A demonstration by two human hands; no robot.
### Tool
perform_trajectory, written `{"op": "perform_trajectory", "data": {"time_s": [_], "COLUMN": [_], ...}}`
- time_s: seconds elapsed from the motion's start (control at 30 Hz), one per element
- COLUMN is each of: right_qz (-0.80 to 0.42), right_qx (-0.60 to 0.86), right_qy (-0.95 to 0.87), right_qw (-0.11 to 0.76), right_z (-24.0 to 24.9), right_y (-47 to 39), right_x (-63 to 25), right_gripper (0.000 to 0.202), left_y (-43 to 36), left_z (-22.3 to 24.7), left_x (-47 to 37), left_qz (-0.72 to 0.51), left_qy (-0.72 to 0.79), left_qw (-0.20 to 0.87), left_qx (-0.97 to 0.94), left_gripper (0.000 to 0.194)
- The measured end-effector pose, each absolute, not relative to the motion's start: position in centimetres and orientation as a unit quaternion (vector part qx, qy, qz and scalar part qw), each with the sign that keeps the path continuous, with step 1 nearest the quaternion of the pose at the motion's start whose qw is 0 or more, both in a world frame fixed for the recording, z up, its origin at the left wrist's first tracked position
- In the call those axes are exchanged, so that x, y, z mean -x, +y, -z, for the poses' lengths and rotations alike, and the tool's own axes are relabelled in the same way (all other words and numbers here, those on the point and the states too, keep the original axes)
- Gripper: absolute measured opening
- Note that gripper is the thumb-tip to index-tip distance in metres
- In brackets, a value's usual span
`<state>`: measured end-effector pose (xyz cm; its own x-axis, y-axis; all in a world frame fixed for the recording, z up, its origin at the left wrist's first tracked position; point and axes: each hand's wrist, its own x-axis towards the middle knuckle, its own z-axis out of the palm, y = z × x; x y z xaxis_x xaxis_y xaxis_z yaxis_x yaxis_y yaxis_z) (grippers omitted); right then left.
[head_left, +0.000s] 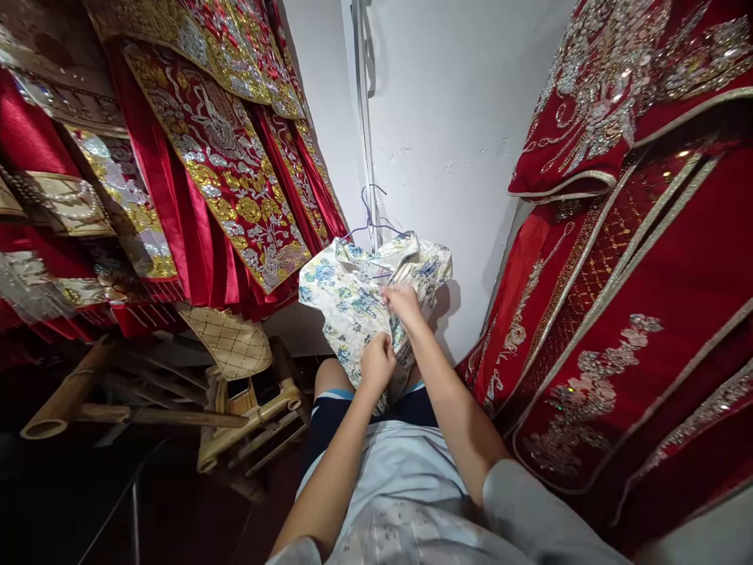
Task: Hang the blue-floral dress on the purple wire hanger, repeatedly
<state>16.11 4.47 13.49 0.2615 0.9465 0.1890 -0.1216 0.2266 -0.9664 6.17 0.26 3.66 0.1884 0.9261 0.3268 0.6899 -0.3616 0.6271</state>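
Note:
A white floral shirt (347, 294) with blue and yellow flowers hangs in front of me on a thin purple-blue wire hanger (369, 225). My left hand (377, 362) pinches the front edge of the shirt around its middle. Higher up, near the open collar, my right hand (401, 304) has its fingers closed on the same front edge. Whether a button sits under the fingers of either hand is too small to make out. Below, the shirt's lower part drops between my knees.
Red gold-embroidered garments (235, 173) hang close on the left, above a bamboo chair (252, 424). On the right, red sequinned gowns (605, 377) hang near my arm. A white wall (447, 118) with a narrow metal pole (363, 118) stands behind the shirt.

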Motion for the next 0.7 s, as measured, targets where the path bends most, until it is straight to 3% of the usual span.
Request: {"op": "perform_trajectory", "data": {"time_s": [0.2, 0.37, 0.47, 0.6, 0.7], "right_qz": [-0.414, -0.424, -0.419, -0.402, -0.383], "right_qx": [0.396, 0.360, 0.354, 0.357, 0.362], "right_qy": [-0.396, -0.429, -0.455, -0.480, -0.502], "right_qw": [0.718, 0.711, 0.701, 0.693, 0.686], "right_z": [-20.8, -21.9, -21.6, -21.5, -21.8], "right_y": [8.1, 6.8, 6.4, 6.4, 6.8], "right_x": [-17.1, -18.7, -18.9, -18.4, -17.9], "right_gripper": [0.016, 0.016, 0.017, 0.019, 0.018], "left_y": [0.4, 0.6, 2.6, 5.8, 7.5], "left_z": [-4.7, -7.4, -11.6, -18.9, -22.9], "left_x": [-7.9, -7.4, -6.1, -4.7, -4.5], "left_qz": [-0.213, -0.185, -0.238, -0.467, -0.475], "left_qy": [0.535, 0.493, 0.474, 0.390, 0.342], "left_qw": [0.120, 0.124, 0.118, 0.046, 0.002], "left_qx": [-0.808, -0.841, -0.840, -0.792, -0.811], "left_gripper": [0.020, 0.015, 0.012, 0.044, 0.030]}}
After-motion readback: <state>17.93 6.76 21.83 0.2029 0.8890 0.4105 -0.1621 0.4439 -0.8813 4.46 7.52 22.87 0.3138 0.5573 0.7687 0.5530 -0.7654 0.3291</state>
